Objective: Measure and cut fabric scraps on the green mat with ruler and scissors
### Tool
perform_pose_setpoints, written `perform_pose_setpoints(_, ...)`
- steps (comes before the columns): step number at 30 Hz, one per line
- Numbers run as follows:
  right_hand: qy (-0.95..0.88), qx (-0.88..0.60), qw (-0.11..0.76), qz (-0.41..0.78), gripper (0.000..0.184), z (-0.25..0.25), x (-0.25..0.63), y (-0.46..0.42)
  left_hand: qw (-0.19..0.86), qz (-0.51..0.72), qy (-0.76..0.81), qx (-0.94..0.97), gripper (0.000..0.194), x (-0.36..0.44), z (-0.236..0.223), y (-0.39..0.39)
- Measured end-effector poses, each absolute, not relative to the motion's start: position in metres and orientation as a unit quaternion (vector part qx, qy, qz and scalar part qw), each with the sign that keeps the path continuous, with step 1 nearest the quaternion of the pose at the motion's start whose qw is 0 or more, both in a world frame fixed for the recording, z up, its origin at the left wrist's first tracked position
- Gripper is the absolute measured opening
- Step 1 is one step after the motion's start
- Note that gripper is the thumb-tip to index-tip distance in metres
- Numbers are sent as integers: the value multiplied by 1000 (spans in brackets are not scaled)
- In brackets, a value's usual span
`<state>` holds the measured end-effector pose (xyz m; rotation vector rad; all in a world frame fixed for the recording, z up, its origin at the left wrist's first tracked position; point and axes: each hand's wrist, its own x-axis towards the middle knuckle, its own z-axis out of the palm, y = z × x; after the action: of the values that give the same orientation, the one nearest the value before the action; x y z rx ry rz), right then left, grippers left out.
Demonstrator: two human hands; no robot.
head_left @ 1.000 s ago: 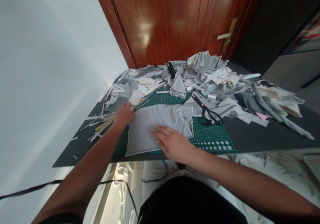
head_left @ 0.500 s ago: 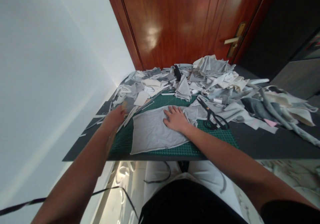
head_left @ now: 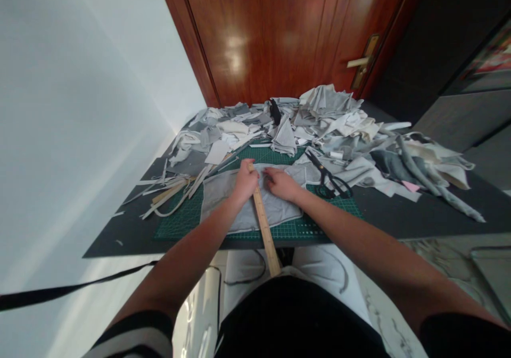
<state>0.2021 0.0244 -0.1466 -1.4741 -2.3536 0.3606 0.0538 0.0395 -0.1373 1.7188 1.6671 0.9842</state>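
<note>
Fingers (head_left: 248, 173) of the left hand (head_left: 244, 183) curl down on a long wooden ruler (head_left: 263, 221), gripping it near its far end, while the right hand (head_left: 281, 184) lies flat with its fingers spread on a gray cloth (head_left: 239, 201). Behind both hands stands a big brown door (head_left: 287, 33) with a gold handle (head_left: 359, 61). Below it sits a dark table (head_left: 399, 217), and on the table lies a green cutting mat (head_left: 179, 219) with a grid on it. At the back of the table is a big heap of scraps (head_left: 331, 121), gray and white, all mixed up. The gray cloth lies spread on the mat, right in front of the person. The ruler lies across the cloth, pointing from the far side toward the person, and its near end sticks out past the table edge. Thin strips (head_left: 171, 190) of cloth lie to the left of the mat. Black scissors (head_left: 329, 180) rest just to the right of the cloth, near the right hand. The 2 hands are close together, almost touching.
</note>
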Motion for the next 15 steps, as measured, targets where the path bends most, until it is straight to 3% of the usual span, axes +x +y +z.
perform_pose_setpoints(9,-893,-404,180,87,52,-162,232,-45,60,259,606,750,35,51,-155,38)
perform_pose_setpoints(12,-898,-399,167,81,63,-160,239,-65,37,217,591,776,39,45,-153,35)
perform_pose_setpoints(15,-869,-444,202,86,59,-157,249,-62,50,203,549,809,42,36,-151,34)
